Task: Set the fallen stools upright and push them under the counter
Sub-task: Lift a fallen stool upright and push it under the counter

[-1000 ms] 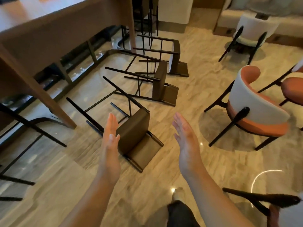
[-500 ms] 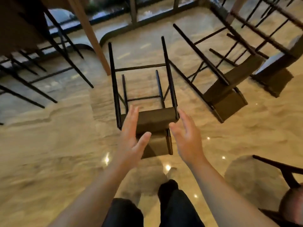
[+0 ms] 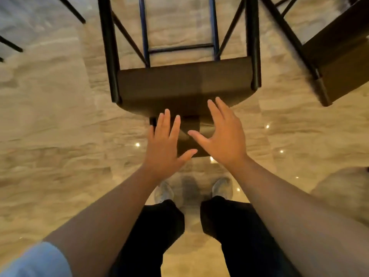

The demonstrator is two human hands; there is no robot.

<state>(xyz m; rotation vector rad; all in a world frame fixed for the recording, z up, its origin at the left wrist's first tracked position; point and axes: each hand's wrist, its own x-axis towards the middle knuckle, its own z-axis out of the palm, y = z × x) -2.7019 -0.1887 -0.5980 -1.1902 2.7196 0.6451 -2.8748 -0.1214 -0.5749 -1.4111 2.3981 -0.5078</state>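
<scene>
A fallen stool (image 3: 183,84) with a brown seat and black metal legs lies on its back on the marble floor just in front of me, legs pointing away. Its backrest lies flat under my hands. My left hand (image 3: 165,142) hovers open over the backrest's left part, fingers spread. My right hand (image 3: 223,134) is open beside it, fingertips at the seat's near edge. Neither hand grips anything. A second fallen stool (image 3: 337,56) lies at the upper right, partly cut off.
Black legs of other furniture (image 3: 71,11) show at the upper left. My feet (image 3: 163,192) stand close behind the stool on the glossy marble floor (image 3: 50,126). The counter is out of view.
The view has dropped and closed in on the nearest stool. Both hands have come down toward its backrest and moved closer together, still open.
</scene>
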